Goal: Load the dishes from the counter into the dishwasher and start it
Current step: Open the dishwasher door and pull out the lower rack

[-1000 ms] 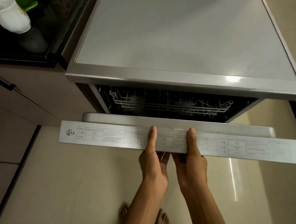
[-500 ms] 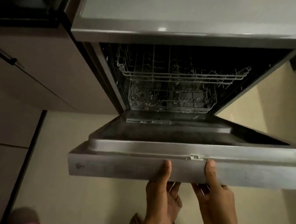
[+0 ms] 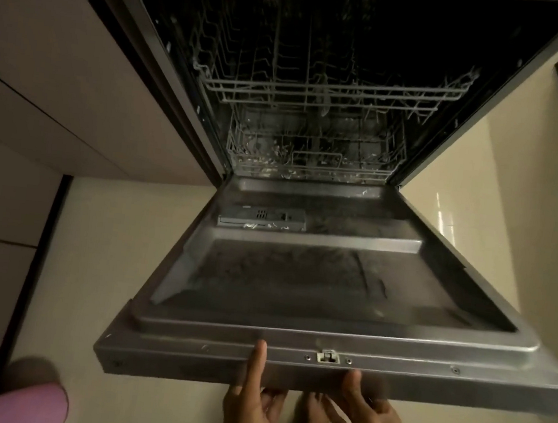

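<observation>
Dim, warm light leaves the dishwasher (image 3: 318, 88) interior nearly black, glare streaks the floor (image 3: 443, 211) at right, edges bow, near hands slightly blurred.

Grey steel door (image 3: 297, 282); cream floor (image 3: 110, 262); pink sleeve (image 3: 9, 403).

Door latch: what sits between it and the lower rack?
Head view: the door's inner panel with the detergent dispenser lies between door latch and lower rack.

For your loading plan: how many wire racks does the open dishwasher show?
2: the upper rack sits high in the tub, and the lower rack sits beneath it, just behind the door. The dark interior may hide more.
</observation>
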Demonstrator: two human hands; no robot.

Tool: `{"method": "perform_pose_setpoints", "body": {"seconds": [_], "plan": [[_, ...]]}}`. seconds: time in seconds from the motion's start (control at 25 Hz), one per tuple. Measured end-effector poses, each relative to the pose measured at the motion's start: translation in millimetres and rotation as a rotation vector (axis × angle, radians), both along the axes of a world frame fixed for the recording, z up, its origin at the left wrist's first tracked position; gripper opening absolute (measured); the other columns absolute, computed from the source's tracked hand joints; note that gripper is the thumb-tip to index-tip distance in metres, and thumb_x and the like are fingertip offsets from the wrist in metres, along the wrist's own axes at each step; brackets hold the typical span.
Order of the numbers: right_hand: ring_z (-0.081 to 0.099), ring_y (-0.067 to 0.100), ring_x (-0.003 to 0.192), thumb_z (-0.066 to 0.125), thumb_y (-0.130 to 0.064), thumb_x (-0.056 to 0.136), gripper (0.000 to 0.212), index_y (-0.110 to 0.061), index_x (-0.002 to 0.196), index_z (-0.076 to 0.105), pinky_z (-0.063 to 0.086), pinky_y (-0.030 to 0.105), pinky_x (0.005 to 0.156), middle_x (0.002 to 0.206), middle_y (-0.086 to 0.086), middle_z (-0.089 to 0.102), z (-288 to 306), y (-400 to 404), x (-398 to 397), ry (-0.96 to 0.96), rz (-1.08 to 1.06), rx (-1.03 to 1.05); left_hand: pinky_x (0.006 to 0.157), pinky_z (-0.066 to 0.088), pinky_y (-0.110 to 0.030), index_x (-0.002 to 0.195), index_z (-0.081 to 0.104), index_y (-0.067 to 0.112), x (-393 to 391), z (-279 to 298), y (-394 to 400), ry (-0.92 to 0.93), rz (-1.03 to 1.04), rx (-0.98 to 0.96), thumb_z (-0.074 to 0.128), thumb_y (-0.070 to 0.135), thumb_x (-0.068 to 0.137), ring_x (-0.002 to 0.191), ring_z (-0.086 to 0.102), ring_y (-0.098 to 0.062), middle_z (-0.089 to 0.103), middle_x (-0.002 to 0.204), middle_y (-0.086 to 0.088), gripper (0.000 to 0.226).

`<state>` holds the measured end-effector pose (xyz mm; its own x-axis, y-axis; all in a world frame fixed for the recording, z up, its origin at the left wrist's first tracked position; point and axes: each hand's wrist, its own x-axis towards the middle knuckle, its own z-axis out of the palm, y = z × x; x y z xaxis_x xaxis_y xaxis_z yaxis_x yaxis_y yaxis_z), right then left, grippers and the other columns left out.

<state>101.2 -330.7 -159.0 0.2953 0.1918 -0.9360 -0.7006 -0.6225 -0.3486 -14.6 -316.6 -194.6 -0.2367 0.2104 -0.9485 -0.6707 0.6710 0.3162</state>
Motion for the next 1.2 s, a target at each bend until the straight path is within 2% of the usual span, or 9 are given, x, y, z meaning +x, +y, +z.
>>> {"method": "perform_pose_setpoints", "body": {"seconds": [0.12,0.24,0.36,0.48,0.6,0.72,0.88,1.0,1.2], "plan": [[0.065,0.036,0.080,0.072,-0.018,0.080,0.034,0.008,0.097,0.059,0.053,0.054,0.088,0.086,0.025,0.069,-3,-15,8,-0.023,0.195,-0.030,0.085,0.050,-0.045,0.122,0.052,0.009,-3,0,-3,0.040,-0.131,-0.029,0.076,0.039,0.053,0.101,0.059,-0.035,0.061,0.108,-0.019,0.079],[0.066,0.013,0.067,0.081,-0.029,0.077,0.023,-0.010,0.075,0.069,0.058,0.038,0.076,0.063,-0.003,0.069,3,-38,8,-0.331,0.801,-0.020,0.075,0.056,-0.044,0.114,0.055,0.004,-9,0,-15,-0.049,-0.315,-0.082,0.070,0.052,0.056,0.087,0.068,-0.039,0.068,0.100,-0.023,0.077],[0.068,0.008,0.086,0.085,-0.028,0.071,0.019,-0.027,0.081,0.069,0.056,0.029,0.082,0.087,-0.012,0.072,-7,-55,17,-1.067,1.106,0.330,0.074,0.057,-0.043,0.100,0.065,-0.004,-22,6,-22,-0.137,-0.585,-0.205,0.057,0.069,0.064,0.076,0.072,-0.039,0.073,0.084,-0.023,0.082],[0.055,0.028,0.122,0.035,-0.049,0.100,0.050,-0.015,0.113,0.070,0.041,0.050,0.105,0.132,0.011,0.060,-43,-47,23,-1.415,1.372,0.280,0.068,0.056,-0.032,0.074,0.072,-0.001,-33,-2,-38,0.035,-0.850,-0.283,0.052,0.076,0.076,0.070,0.072,-0.029,0.073,0.071,-0.016,0.080],[0.041,0.022,0.134,0.003,-0.047,0.102,0.077,-0.016,0.115,0.071,0.012,0.046,0.114,0.133,0.004,0.051,-84,-51,23,-1.217,1.699,0.138,0.071,0.053,-0.025,0.058,0.063,0.024,-41,-20,-53,0.686,-1.350,-0.189,0.048,0.081,0.077,0.064,0.065,-0.007,0.067,0.062,0.008,0.062],[0.003,0.012,0.150,-0.002,-0.044,0.101,0.068,-0.015,0.139,0.047,0.004,0.046,0.115,0.154,-0.003,0.031,-125,-77,24,-1.192,1.708,0.192,0.076,0.050,-0.025,0.074,0.062,0.034,-46,-39,-66,1.274,-1.494,0.392,0.054,0.057,0.080,0.084,0.062,-0.012,0.067,0.087,0.012,0.025],[-0.005,0.013,0.150,0.008,-0.047,0.099,0.063,-0.021,0.156,0.002,-0.001,0.047,0.116,0.164,-0.007,-0.004,-181,-105,22,-1.297,1.719,0.278,0.117,0.006,-0.038,0.129,0.055,0.019,-58,-116,-87,1.189,-1.892,0.526,0.047,0.060,0.061,0.140,0.029,-0.025,0.028,0.158,-0.005,0.080],[-0.006,0.011,0.150,0.030,-0.049,0.092,0.066,-0.021,0.151,0.026,-0.006,0.045,0.117,0.163,-0.008,0.010,-230,-126,20,-1.238,1.753,0.268,0.118,-0.005,-0.040,0.130,0.048,0.019,-67,-182,-108,0.934,-2.120,0.466,0.047,0.061,0.052,0.151,-0.005,-0.018,-0.003,0.164,0.001,0.089],[-0.006,0.010,0.150,0.000,-0.052,0.098,0.064,-0.025,0.156,-0.002,-0.006,0.044,0.117,0.163,-0.011,-0.006,-303,-144,14,-1.158,1.778,0.289,0.116,-0.004,-0.037,0.128,0.047,0.022,-72,-279,-132,0.737,-2.225,0.475,0.062,0.070,0.035,0.150,-0.004,-0.019,-0.007,0.164,0.003,0.106]]}}
